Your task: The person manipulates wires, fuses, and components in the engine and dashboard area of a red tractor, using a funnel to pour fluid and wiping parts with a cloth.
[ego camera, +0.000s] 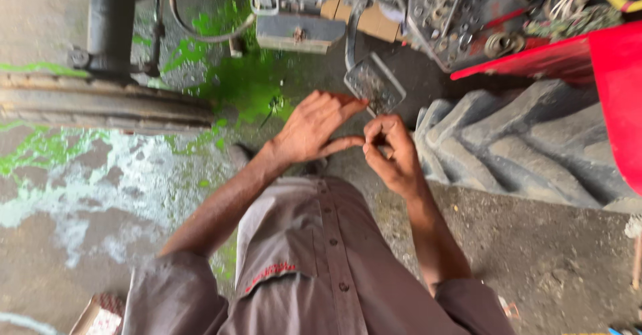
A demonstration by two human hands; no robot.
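Observation:
My left hand [313, 128] is spread with fingers apart, its thumb and forefinger reaching toward my right hand [391, 153]. My right hand's fingers are curled tight, pinching something too small to make out. Both hands meet just below a metal foot pedal [374, 84] with a studded tread, which hangs from the tractor's underside. My grey buttoned shirt [314, 255] fills the lower middle of the view.
A large ridged tractor tyre [521, 144] lies at the right under a red fender [615, 81]. Engine parts and hoses [301, 14] crowd the top. A smaller tyre [100, 104] lies at the left. Green liquid [247, 81] stains the concrete floor.

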